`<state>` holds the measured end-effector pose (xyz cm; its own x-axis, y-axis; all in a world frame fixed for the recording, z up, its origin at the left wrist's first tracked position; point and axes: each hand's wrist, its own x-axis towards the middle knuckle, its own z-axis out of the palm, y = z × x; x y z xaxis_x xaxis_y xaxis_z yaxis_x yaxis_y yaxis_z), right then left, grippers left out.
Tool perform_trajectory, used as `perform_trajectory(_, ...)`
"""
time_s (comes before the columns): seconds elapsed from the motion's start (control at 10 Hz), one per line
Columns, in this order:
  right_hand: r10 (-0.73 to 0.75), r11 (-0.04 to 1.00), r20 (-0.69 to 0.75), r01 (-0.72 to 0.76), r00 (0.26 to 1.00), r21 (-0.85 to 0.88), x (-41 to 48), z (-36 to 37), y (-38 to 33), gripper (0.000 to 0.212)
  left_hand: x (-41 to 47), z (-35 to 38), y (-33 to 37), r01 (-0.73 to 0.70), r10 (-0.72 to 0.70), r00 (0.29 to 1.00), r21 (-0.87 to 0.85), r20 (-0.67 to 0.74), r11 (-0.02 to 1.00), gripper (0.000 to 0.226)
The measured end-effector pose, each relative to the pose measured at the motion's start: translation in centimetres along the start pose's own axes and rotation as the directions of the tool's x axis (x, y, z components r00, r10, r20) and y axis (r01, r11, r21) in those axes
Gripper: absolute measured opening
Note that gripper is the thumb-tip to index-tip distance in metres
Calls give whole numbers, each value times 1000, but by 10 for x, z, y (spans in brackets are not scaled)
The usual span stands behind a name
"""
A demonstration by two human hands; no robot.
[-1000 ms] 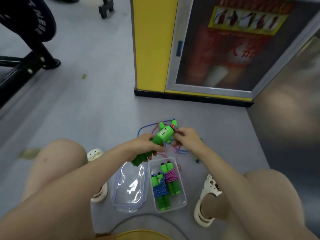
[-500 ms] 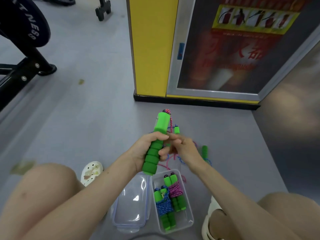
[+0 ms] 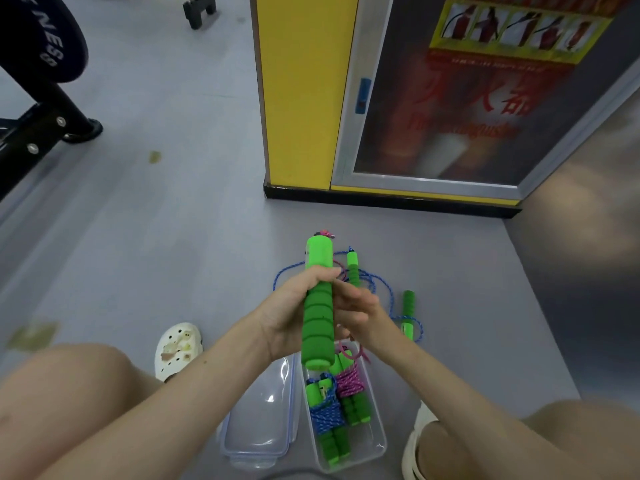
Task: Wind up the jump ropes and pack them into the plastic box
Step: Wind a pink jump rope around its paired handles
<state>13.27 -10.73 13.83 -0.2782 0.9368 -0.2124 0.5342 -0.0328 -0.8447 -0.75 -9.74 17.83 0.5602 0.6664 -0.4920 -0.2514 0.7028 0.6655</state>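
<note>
My left hand [image 3: 287, 317] grips a green foam jump-rope handle [image 3: 317, 306] and holds it upright above the box. A pink rope end shows at its top. My right hand [image 3: 360, 311] lies against the handle's right side, fingers curled on the pink rope [image 3: 349, 351] that hangs below it. The clear plastic box [image 3: 379, 445] stands on the floor between my feet and holds a wound blue rope [image 3: 325, 415] and a wound pink rope [image 3: 348, 382]. A loose blue rope [image 3: 389, 292] with two green handles [image 3: 408, 306] lies on the floor beyond my hands.
The clear box lid [image 3: 263, 427] lies just left of the box. White clogs [image 3: 178, 348] are at either side. A yellow cabinet [image 3: 301, 98] with a glass door stands ahead. Black gym equipment [image 3: 41, 109] is at the far left.
My left hand has raised the green handle from a tilted position near the floor to upright. My right hand has stayed by it, working the pink rope.
</note>
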Motion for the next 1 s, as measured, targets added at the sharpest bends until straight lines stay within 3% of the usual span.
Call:
perform_trajectory(0.1,166,984,1,-165,986,-71,0,4,1,24,3,-1,-3,-67,63,997,-95,-38,993,25)
perform_trajectory(0.3,136,980,144,-112,980,-162,0,10,12,28,13,-13,-10,-239,239,965,13,-107,971,60)
perform_trajectory(0.4,131,981,217,-96,967,-166,-6,12,10,28,11,-9,-7,-251,263,947,90,-181,964,55)
perform_trajectory(0.5,94,978,248,-43,964,-203,-6,8,5,21,10,-9,3,-219,303,901,278,-310,935,45)
perform_trajectory(0.6,40,989,226,-6,973,-149,-2,-5,1,15,11,-17,7,-140,363,892,600,-269,787,45)
perform_trajectory(0.7,14,1000,167,-14,986,2,0,-24,0,13,11,-23,6,-10,311,904,715,-292,699,29)
perform_trajectory(0.8,19,992,44,-24,999,124,2,-37,0,14,6,-24,5,50,170,957,708,-237,705,33)
perform_trajectory(0.9,67,966,-38,-55,997,252,5,-37,6,12,6,-26,-2,106,-54,993,575,-107,811,50)
perform_trajectory(1.0,120,918,-44,-94,992,385,7,-35,8,13,5,-25,-10,119,-145,987,293,67,949,48)
